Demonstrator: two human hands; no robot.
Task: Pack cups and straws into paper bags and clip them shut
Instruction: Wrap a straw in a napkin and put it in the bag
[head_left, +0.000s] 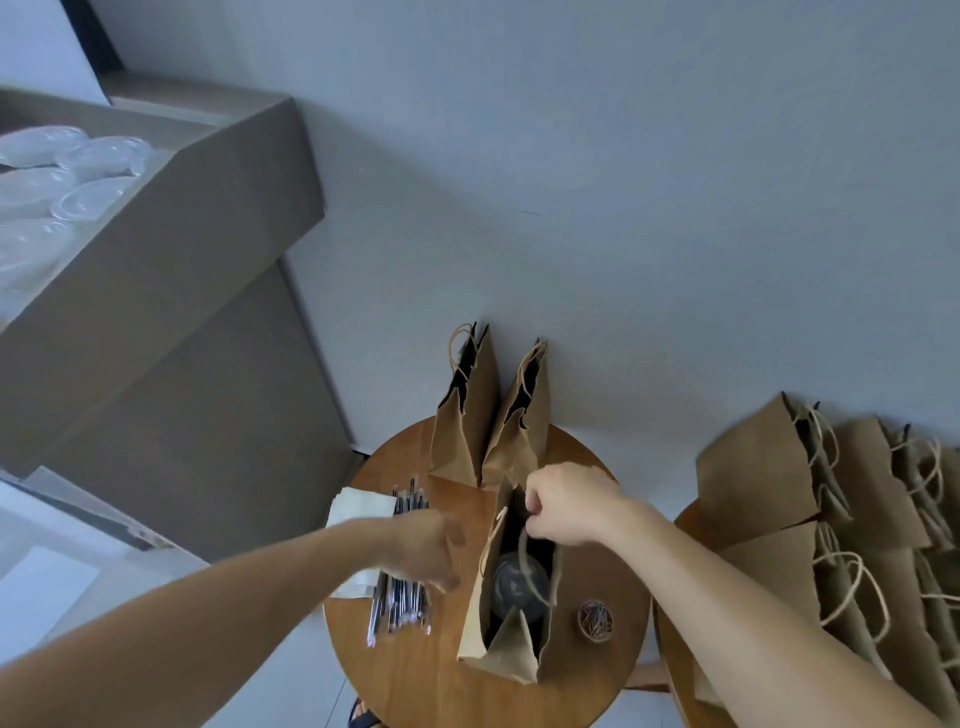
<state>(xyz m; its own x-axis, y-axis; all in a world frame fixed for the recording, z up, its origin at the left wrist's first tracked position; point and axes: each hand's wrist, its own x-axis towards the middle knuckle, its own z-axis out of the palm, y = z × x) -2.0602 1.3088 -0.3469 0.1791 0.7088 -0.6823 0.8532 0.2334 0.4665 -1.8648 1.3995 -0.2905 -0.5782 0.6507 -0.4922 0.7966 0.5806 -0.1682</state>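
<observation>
Two hands: the right hand (566, 506) pinches the far rim of the open paper bag (511, 644) at the round table's (415, 686) middle, cup (519, 584) inside. The left hand (426, 551), blurred, grip unclear, is over the straws (400, 608) near the left edge. Bare wood runs along the near edge.

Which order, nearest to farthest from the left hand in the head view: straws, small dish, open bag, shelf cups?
1. straws: right under the left hand.
2. open bag: just to its right.
3. small dish: beyond the bag, further right.
4. shelf cups: far off, upper left.
</observation>
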